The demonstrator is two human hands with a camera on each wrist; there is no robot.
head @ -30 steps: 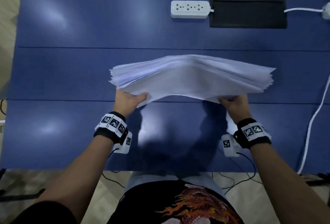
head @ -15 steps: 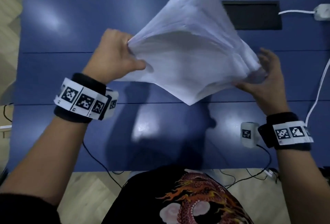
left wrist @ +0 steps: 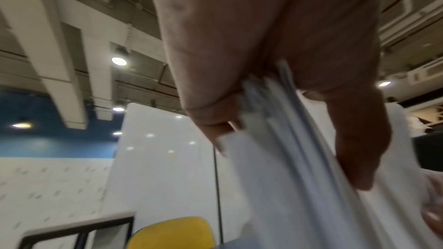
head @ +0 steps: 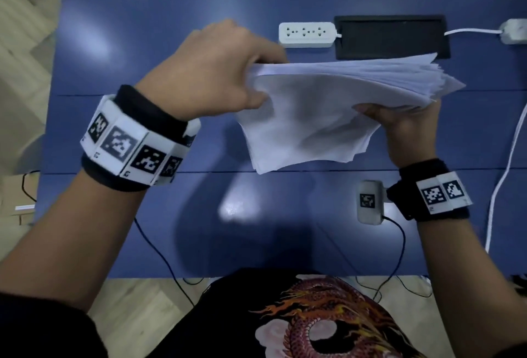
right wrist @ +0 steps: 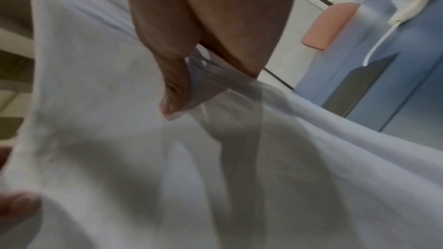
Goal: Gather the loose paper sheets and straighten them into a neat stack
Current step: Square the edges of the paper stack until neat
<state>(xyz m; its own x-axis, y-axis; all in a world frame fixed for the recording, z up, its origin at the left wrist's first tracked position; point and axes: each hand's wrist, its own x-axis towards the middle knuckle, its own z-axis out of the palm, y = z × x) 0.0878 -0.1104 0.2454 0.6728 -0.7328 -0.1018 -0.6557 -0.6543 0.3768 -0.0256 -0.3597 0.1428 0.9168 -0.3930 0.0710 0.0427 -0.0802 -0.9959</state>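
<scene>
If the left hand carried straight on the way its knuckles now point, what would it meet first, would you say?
Probably the white power strip on the blue table. The left hand, gripping the paper stack, points toward it, though the hand is raised, so depth is unclear.

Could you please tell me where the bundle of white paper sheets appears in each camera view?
Head: bundle of white paper sheets centre, held above the blue table.
Left wrist: centre to lower right, pinched by the left hand.
Right wrist: fills the lower frame, under the right hand.
Shared landmark: the fanned sheet edges.
</scene>
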